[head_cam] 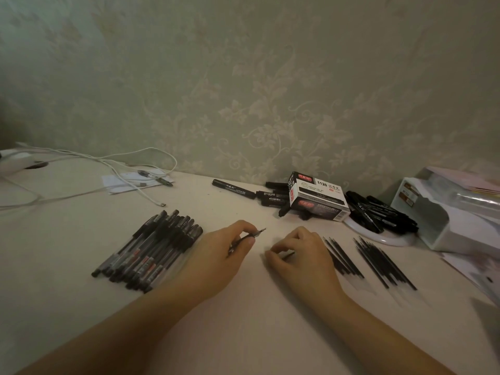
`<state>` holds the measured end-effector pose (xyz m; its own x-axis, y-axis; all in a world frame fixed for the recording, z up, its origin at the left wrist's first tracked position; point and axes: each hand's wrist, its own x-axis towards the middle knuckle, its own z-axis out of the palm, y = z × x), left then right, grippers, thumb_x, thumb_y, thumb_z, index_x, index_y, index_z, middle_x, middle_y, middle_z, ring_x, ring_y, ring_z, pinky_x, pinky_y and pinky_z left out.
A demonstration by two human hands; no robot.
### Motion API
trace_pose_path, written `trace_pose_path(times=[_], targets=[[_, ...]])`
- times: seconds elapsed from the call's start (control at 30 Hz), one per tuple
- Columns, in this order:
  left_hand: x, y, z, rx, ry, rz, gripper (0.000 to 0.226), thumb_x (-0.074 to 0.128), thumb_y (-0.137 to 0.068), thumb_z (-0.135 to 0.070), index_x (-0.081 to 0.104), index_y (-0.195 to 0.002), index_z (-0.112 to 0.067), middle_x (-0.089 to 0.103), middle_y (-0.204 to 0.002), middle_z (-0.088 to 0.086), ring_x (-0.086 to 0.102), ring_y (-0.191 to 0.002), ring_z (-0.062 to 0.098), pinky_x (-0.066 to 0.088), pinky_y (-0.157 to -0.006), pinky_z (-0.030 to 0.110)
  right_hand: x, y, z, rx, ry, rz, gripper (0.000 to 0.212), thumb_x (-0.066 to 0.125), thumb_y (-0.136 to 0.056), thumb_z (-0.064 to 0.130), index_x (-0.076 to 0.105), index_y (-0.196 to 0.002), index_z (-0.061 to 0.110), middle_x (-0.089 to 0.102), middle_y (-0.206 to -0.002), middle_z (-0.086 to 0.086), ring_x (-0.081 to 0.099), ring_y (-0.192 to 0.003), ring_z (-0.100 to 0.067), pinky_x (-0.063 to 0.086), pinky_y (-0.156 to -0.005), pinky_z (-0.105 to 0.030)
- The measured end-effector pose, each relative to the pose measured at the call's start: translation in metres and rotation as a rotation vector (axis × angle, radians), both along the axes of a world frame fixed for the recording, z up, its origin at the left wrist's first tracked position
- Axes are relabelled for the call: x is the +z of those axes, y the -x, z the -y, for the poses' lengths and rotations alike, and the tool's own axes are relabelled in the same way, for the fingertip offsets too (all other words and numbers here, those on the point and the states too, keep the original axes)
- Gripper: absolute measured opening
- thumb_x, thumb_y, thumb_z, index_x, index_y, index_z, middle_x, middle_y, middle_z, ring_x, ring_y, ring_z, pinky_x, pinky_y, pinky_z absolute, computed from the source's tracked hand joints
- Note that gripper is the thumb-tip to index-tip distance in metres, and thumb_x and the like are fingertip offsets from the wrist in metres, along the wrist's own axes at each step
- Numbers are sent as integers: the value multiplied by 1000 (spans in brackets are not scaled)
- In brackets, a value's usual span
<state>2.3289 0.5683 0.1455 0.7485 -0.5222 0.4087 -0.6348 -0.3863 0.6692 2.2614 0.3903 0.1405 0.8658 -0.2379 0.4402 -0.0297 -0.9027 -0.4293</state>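
My left hand [224, 255] pinches a thin black pen [250, 236] near its metal tip, which points up and to the right. Just to its right, my right hand [300, 253] rests on the table with its fingers curled round a small dark pen part [288, 256]. A pile of capped black gel pens [151, 250] lies left of my left hand. Two rows of bare black refills [343, 261] [384, 263] lie right of my right hand.
A marker box [319, 197] lies by the wall among loose black markers [234, 188], with more markers on a white plate [378, 236]. A white organiser [443, 212] stands at the far right. White cables [121, 171] trail across the back left.
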Motion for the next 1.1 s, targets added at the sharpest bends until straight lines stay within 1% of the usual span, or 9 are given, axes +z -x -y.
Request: trace_pose_path(times=[0.13,0.27,0.37,0.43,0.5,0.53,0.67,0.9,1.1], targets=[[2,5,2,-20,-18,17,15,48,-98,-33,59,-108,-36,53,-65,-32,51,-59,-8,35,-50,7,0,-1,2,42,-60,-14,9,66,-89,40,72,-86,35,55,-88,17,46,-89,-4,36,-72,-20],[4,6,1,-34,-17,27,14,48,-98,-34,59,-106,-37,54,-65,-30,51,-57,-4,35,-49,8,10,0,8,98,-597,180,9,70,-89,24,73,-84,31,70,-86,17,60,-81,2,42,-67,-6],[4,7,2,-43,-4,37,14,48,-98,-34,59,-106,-38,54,-65,-28,50,-55,-2,34,-49,9,13,1,7,168,-828,190,10,69,-90,20,75,-89,27,74,-83,10,66,-78,3,45,-65,-5],[5,8,3,-55,4,46,14,49,-98,-32,60,-106,-37,54,-66,-30,51,-57,-5,35,-51,7,12,1,4,206,-855,148,9,69,-91,20,76,-90,26,74,-82,6,68,-79,-3,51,-66,-14],[7,10,3,-70,6,56,14,50,-98,-31,60,-106,-35,55,-67,-31,52,-59,-6,36,-53,6,11,0,3,214,-847,128,9,68,-91,21,76,-91,27,74,-83,4,68,-82,-8,56,-73,-27],[7,11,3,-77,10,60,14,50,-98,-30,61,-106,-34,55,-67,-32,52,-59,-6,36,-53,6,11,0,3,211,-842,129,9,68,-91,21,75,-91,27,75,-84,4,68,-83,-7,55,-74,-27],[8,12,3,-88,14,73,14,51,-98,-30,61,-107,-33,56,-69,-32,52,-60,-6,36,-54,6,13,2,2,252,-825,96,9,67,-91,22,75,-94,26,75,-83,7,68,-81,0,51,-72,-12],[8,10,2,-71,11,53,16,49,-98,-29,61,-109,-32,53,-66,-33,51,-59,-7,36,-53,6,13,1,3,239,-896,132,9,67,-91,21,75,-94,22,76,-84,5,68,-82,2,48,-72,-8],[9,10,3,-85,23,48,16,50,-98,-28,62,-109,-29,54,-66,-35,52,-59,-9,36,-54,4,13,1,1,293,-870,82,9,67,-91,21,75,-95,22,77,-85,5,69,-84,-2,51,-74,-12]])
